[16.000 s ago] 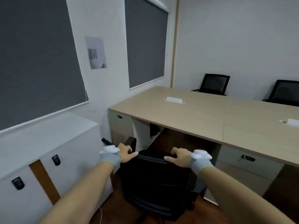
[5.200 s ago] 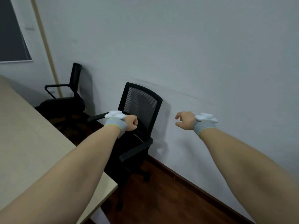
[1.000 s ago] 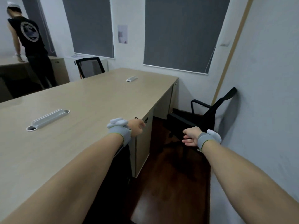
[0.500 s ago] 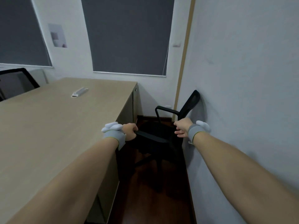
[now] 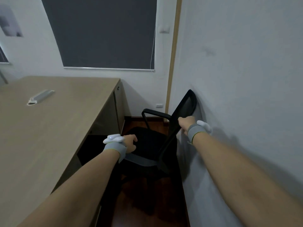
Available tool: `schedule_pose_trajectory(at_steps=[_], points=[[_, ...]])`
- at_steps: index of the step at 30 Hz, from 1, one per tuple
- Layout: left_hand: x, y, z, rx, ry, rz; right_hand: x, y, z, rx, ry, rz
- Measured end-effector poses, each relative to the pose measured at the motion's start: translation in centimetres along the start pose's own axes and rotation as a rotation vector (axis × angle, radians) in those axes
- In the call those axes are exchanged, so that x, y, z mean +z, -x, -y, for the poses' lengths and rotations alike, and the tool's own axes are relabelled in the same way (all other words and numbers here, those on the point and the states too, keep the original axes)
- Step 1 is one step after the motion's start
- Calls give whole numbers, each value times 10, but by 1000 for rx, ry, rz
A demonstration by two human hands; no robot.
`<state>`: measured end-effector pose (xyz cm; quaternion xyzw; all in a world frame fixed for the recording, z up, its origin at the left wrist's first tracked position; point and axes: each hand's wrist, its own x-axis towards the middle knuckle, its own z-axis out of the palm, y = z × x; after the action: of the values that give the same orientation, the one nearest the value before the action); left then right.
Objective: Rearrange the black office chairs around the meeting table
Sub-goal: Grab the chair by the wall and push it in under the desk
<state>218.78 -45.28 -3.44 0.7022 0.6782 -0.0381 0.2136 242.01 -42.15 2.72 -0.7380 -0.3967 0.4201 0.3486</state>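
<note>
A black office chair point(image 5: 151, 145) with a mesh back stands in the narrow gap between the light wood meeting table point(image 5: 49, 128) and the right wall, its back leaning against the wall. My right hand point(image 5: 186, 124) grips the near edge of the chair's backrest. My left hand point(image 5: 130, 143) is curled over the near side of the seat, where the near armrest is hidden under it. The far armrest shows above the seat. The chair's base is lost in shadow.
A white cable cover point(image 5: 40, 97) lies on the tabletop. A dark blind point(image 5: 105, 31) covers the window ahead. The right wall point(image 5: 246, 79) is close beside the chair. Dark wood floor point(image 5: 147, 207) runs between table and wall. A wall socket point(image 5: 159, 105) sits low ahead.
I have stepped closer to the chair in the corner. My right hand has closed on the backrest edge and my left hand has come down onto the seat side.
</note>
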Motion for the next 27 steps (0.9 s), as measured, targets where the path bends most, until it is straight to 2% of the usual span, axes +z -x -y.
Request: schedule_pose_trajectory(at_steps=[5,11,16,22,24,27], points=[[26,-77,-1,-14,-74,157,-3,-81,-5,110,-41,-122],[74,-148,12,-39,-184,256,22,-129,1,164,-136,-162],[114,-194,23,-43,-226,381,37,-152,-8,168,22,-261],[153,-219,40,-76,-262,487,38,-179,-10,66,201,-322],[165,-221,47,-105,-188,483,45,-185,-7,56,246,-337],[172,-223,56,-116,-180,344,56,-193,0,44,244,-310]])
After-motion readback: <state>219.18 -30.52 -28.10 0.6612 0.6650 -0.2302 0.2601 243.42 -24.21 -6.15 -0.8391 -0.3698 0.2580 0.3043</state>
